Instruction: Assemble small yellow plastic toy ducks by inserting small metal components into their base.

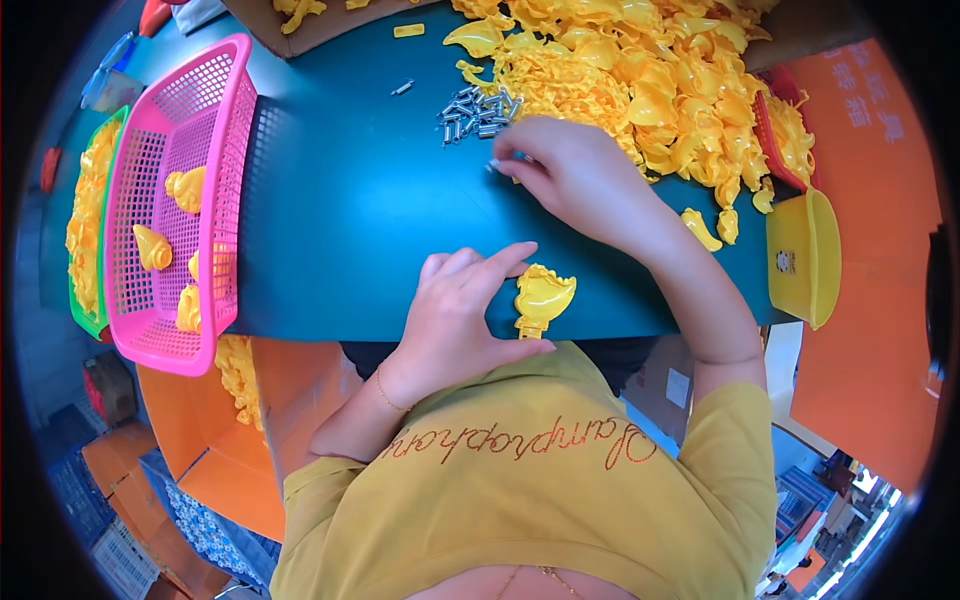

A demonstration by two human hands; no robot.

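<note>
Left hand (455, 315) pinching yellow plastic piece (541, 298).

Toy assembly workshop: heap of yellow plastic parts (640, 80), metal pins (475, 112), sorting baskets (170, 200), cartons.

We note a dark teal tabletop (340, 200). On its left part lies a pink mesh basket (215, 110) with a few yellow pieces inside. A large heap of yellow plastic parts (640, 80) covers the far right area. Just beside that heap sits a small cluster of short metal pins (475, 112), with one stray pin (402, 88) apart. A single yellow shell-shaped piece (543, 298) rests at the near edge.
</note>
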